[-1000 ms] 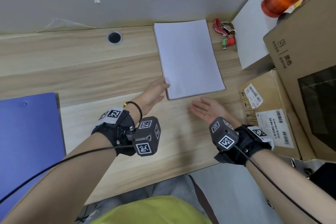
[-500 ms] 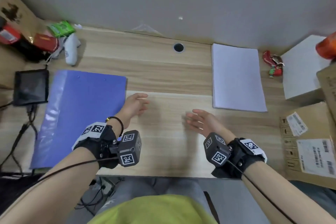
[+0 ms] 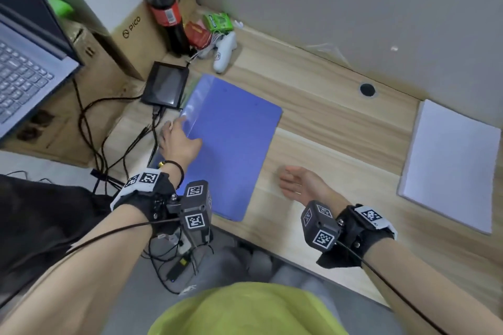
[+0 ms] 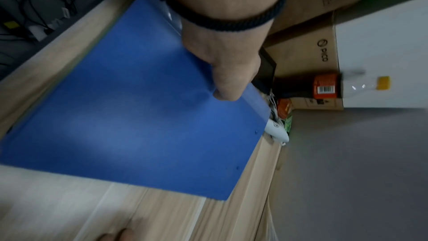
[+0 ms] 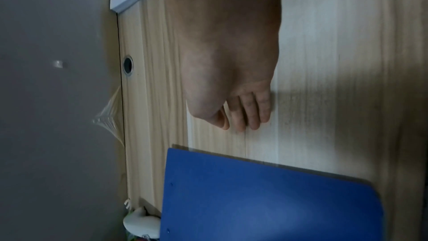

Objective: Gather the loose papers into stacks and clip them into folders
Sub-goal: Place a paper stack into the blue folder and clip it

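A blue folder (image 3: 234, 144) lies closed on the wooden desk (image 3: 326, 122), left of centre. My left hand (image 3: 177, 139) is at its left long edge: the thumb (image 4: 225, 89) lies on the cover and the fingers reach round the edge, their tips hidden. My right hand (image 3: 296, 185) hovers over bare desk just right of the folder (image 5: 266, 204), with relaxed fingers (image 5: 243, 116) holding nothing. A squared stack of white papers (image 3: 449, 166) lies at the far right, away from both hands.
Left of the folder are a small black tablet (image 3: 166, 84) and cables (image 3: 109, 130). A white controller (image 3: 224, 54), snack packs, a cola bottle (image 3: 168, 19) and a cardboard box (image 3: 141, 24) crowd the back left. A laptop (image 3: 27, 68) stands far left. A cable hole (image 3: 367, 89) is at the back.
My left hand left the paper stack and crossed the desk to the folder's left edge. My right hand followed leftwards, still holding nothing. My head turned left.
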Action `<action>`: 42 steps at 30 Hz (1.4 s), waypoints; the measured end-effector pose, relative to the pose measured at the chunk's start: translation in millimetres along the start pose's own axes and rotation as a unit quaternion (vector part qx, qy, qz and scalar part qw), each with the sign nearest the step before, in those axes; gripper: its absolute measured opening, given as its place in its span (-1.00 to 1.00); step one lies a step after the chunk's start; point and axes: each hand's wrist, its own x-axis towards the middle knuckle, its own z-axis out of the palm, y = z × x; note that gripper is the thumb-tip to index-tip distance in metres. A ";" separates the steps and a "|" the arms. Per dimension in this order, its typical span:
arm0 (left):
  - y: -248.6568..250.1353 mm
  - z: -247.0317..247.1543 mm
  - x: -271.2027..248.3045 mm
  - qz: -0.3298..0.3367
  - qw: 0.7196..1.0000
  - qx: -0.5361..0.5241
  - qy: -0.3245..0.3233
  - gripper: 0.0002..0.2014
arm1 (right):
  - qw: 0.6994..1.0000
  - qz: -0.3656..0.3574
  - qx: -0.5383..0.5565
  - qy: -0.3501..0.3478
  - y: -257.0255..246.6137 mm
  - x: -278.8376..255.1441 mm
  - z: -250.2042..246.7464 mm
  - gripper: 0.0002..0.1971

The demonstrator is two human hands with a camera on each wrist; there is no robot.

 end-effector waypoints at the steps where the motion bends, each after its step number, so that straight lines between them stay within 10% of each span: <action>1: -3.5 -2.3 0.1 -0.020 1.000 -0.003 -0.009 -0.25 | 1.000 0.006 0.000 -0.010 1.0 2.2 4.0 -0.85; 27: 127.5 147.6 -86.2 0.022 0.895 -0.215 -0.391 -0.47 | 0.970 -0.071 0.127 0.197 29.5 -73.5 -167.4 -0.67; 33: 130.3 172.7 -92.3 0.081 0.917 -0.089 -0.380 -0.19 | 0.975 -0.113 0.110 0.157 19.4 -105.3 -184.4 -0.72; 42: 182.7 111.1 -136.4 0.085 0.842 -0.079 -0.526 -0.25 | 0.968 -0.244 0.048 0.032 -48.2 -141.2 -126.0 -0.69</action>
